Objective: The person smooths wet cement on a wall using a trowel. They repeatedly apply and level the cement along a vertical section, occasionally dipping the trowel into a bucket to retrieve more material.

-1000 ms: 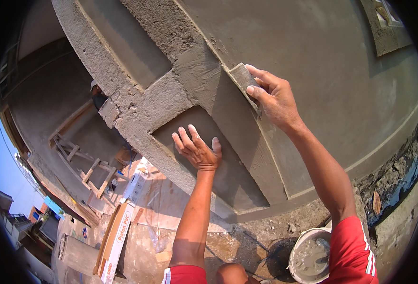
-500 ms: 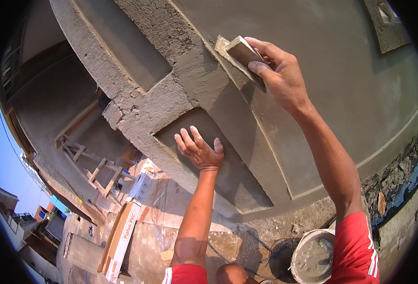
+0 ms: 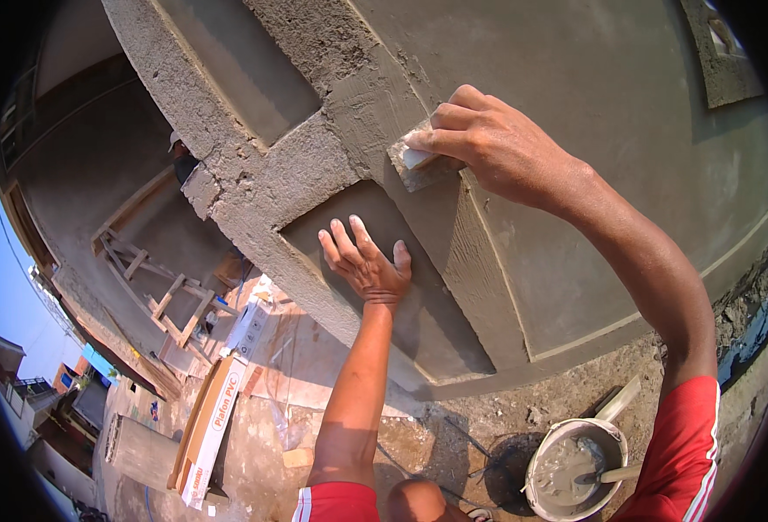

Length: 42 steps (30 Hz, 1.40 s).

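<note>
While a flat board (image 3: 419, 177) is gripped between the thumb and fingers of the right hand (image 3: 488, 143), the left hand (image 3: 367, 265) is held empty, its fingers spread over a recessed panel (image 3: 432, 326); whether the whole palm is pressed to it cannot be told. The board is set against the plastered band (image 3: 480, 287) above and to the right of the left hand.

Below the right hand, beside the right sleeve (image 3: 678, 444), a round pale bucket (image 3: 534, 463) is partly filled with wet grey mortar (image 3: 558, 470), in which a tool with a light handle (image 3: 621, 474) is sunk. Well below and to the left of the left hand, a long white-and-brown carton (image 3: 212, 426) is seen; its contents cannot be made out.

To the right of the right hand, a smooth grey wall (image 3: 610, 113) is spread, and to the left of the left hand the band is bordered by rougher concrete (image 3: 301, 174). Farther left, a wooden frame (image 3: 171, 300) is stood in shade, and another person (image 3: 184, 163) is partly hidden by the concrete edge. Dusty ground (image 3: 480, 418) is sunlit below both hands.
</note>
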Motion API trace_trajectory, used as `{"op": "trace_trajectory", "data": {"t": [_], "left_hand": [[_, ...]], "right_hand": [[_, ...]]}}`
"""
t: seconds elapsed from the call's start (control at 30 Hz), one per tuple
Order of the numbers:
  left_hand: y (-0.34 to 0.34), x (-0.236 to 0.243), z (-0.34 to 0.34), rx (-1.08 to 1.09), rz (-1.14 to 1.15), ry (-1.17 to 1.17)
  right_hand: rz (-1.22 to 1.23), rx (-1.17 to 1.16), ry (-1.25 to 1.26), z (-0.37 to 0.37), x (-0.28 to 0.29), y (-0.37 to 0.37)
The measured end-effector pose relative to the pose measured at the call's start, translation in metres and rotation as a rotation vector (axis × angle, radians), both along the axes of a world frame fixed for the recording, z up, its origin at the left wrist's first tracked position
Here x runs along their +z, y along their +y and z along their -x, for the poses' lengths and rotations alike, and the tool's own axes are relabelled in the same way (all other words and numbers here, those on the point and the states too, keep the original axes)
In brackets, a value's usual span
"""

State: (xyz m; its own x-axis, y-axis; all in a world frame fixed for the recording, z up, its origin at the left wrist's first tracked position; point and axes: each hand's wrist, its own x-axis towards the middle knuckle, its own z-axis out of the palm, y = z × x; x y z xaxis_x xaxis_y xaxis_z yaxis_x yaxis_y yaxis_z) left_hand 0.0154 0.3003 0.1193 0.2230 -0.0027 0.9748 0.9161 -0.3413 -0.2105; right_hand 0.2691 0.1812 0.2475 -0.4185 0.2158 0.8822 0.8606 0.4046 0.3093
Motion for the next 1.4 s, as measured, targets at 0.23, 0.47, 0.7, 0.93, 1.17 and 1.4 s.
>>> {"op": "trace_trajectory", "data": {"t": [0.23,0.47,0.7,0.93,1.17,1.4], "left_hand": [[0.002,-0.003,-0.002,-0.003,0.002,0.001],[0.003,0.0,-0.003,0.011,0.006,0.002],[0.001,0.001,0.0,0.013,0.004,0.002],[-0.002,0.0,-0.001,0.001,-0.008,-0.003],[-0.004,0.004,-0.001,0.023,-0.004,0.001],[-0.001,0.002,-0.003,0.039,-0.02,0.008]], "right_hand": [[0.498,0.25,0.142,-0.007,-0.108,-0.03],[0.497,1.083,1.076,-0.01,-0.037,-0.01],[0.348,1.003,1.009,-0.007,0.034,0.018],[0.412,0.855,1.036,0.006,0.028,0.008],[0.521,0.897,1.114,0.003,-0.051,0.002],[0.684,0.875,1.204,-0.001,-0.161,-0.006]]}}
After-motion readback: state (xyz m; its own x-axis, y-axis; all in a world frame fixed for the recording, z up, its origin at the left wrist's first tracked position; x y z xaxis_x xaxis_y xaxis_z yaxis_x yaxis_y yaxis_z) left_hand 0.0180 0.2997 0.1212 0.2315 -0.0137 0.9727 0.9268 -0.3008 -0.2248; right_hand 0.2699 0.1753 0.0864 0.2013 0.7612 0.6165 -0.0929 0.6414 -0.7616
